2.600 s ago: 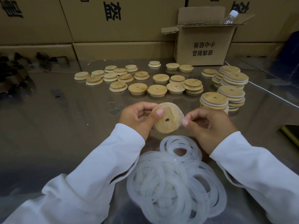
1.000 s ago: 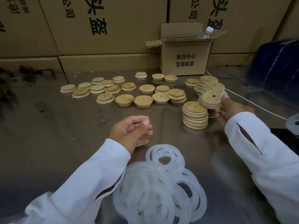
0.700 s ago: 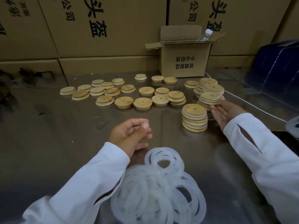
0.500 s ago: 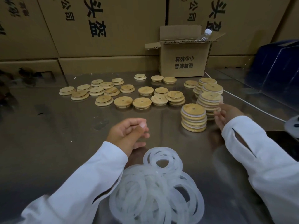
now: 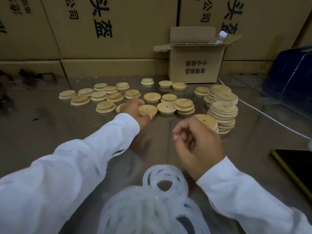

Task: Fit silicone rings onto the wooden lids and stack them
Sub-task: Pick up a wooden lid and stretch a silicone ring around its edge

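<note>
Beyond the ring pile (image 5: 152, 210), at the near row of loose lids (image 5: 101, 96): the left hand (image 5: 134, 109) grips a wooden lid (image 5: 148, 109) with a centre hole, thumb at its near rim, fingers over the far rim.
Right hand (image 5: 197, 142): just beyond the ring pile, fingers curled in, nothing seen in them; blurred.
Change: half a second ago the left hand hovered unladen close to the ring pile and the right hand was out at the ringed stacks (image 5: 222, 112); they have swapped reach.
Ringed stacks: beyond and right of the ring pile, the nearest partly hidden behind the right hand.
Room: bare table (image 5: 50, 132) steel shows between the ring pile and the lids, and widely to its left.
Edges: a white cord (image 5: 270, 115) and a dark flat slab (image 5: 295, 166) lie right of the ring pile; cartons (image 5: 118, 31) wall the far side.
</note>
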The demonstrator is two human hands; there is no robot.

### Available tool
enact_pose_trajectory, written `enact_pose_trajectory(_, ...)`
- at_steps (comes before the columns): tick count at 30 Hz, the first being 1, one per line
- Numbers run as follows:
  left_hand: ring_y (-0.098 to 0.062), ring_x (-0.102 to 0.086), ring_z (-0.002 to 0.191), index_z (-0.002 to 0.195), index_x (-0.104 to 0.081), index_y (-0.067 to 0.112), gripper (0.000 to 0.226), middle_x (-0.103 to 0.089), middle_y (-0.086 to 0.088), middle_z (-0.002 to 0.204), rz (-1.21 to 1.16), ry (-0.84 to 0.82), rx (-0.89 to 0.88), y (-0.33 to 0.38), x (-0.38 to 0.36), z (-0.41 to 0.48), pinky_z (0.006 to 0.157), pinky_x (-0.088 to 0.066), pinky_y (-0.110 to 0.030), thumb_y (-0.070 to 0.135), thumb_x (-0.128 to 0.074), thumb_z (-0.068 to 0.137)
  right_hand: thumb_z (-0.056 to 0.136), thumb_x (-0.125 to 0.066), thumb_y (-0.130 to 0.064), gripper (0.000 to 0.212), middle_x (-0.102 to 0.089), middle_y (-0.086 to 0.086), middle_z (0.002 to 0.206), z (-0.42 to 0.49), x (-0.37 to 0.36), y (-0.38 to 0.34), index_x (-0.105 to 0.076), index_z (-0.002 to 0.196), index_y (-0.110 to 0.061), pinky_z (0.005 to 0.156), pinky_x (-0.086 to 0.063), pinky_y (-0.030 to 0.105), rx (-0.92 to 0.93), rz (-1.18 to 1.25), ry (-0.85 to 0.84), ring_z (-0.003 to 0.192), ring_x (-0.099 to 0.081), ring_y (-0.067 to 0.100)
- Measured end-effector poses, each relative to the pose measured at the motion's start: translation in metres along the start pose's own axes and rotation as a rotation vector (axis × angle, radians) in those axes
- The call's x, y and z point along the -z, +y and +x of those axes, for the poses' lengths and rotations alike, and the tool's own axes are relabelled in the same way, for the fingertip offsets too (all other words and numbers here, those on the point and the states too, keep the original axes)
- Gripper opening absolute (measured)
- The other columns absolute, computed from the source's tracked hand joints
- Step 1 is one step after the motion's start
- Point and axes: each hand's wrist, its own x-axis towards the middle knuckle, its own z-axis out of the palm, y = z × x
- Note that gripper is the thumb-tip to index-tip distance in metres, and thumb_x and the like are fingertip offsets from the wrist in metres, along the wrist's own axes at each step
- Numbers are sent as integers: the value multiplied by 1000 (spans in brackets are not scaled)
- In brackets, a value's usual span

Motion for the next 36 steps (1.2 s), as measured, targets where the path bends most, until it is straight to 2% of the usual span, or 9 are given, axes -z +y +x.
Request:
enact_pose_trajectory(8,-31,-36,128,130,-44,21,55,-46,-7,135,484,-129,-23,0,-30,49,105,-32,-39,46,-58,83,73,-61,-18,13,-50,-9,66,-2,-7,14,-55,79,-28,50,-42,26,-42,74,-77,57,-50,16)
enact_pose_trajectory(13,-33,-44,121,126,-45,17,62,-52,-8,128,543,-53,-78,-1,-31,54,100,-34,-39,53,-60,78,72,-62,-18,12,-51,-9,65,-1,-9,15,-57,77,-27,50,-42,25,-53,83,-79,57,-50,17)
enact_pose_trajectory(16,-28,-50,114,127,-46,18,65,-56,-5,122,264,12,-70,-4,-22,44,91,-40,-35,53,-64,75,72,-62,-20,15,-52,-9,65,-1,-10,16,-54,77,-32,52,-44,27,-85,98,-90,56,-50,17)
enact_pose_trajectory(19,-26,-56,105,116,-56,15,49,-60,-8,112,-291,-2,-1,6,-6,26,87,-46,-34,46,-65,79,74,-65,-24,21,-52,-10,69,-2,-9,17,-50,78,-40,53,-44,25,-130,89,-208,56,-50,16)
enact_pose_trajectory(22,-30,-63,94,99,-60,19,27,-61,-13,112,-914,-125,317,20,21,-1,68,-55,-42,41,-61,84,76,-67,-24,18,-54,-10,70,-2,-10,18,-55,80,-36,56,-47,29,-157,26,-371,55,-49,11)
enact_pose_trajectory(24,-33,-62,87,117,-54,19,36,-57,-14,120,-1153,-270,429,21,37,-19,60,-52,-42,42,-52,89,77,-67,-22,10,-53,-11,64,-3,-10,17,-62,81,-29,57,-47,29,-174,22,-403,54,-48,9)
enact_pose_trajectory(27,-38,-64,82,133,-45,15,52,-54,-20,125,-1276,-434,464,13,55,-51,53,-56,-42,43,-45,90,77,-68,-20,6,-51,-13,59,-5,-7,15,-67,82,-24,56,-42,19,-182,24,-414,53,-47,6)
enact_pose_trajectory(31,-35,-70,71,124,-50,5,57,-68,-21,95,-1288,-508,449,3,64,-87,45,-56,-37,32,-56,74,77,-68,-28,8,-51,-13,66,-5,-3,11,-70,84,-24,60,-39,17,-155,-36,-503,59,-47,0)
enact_pose_trajectory(36,-33,-70,78,109,-59,4,49,-71,-18,90,-1199,-444,342,-11,49,-103,47,-56,-34,26,-60,66,75,-69,-35,12,-49,-12,75,-6,-4,4,-71,86,-29,65,-41,22,-128,-103,-565,65,-47,2)
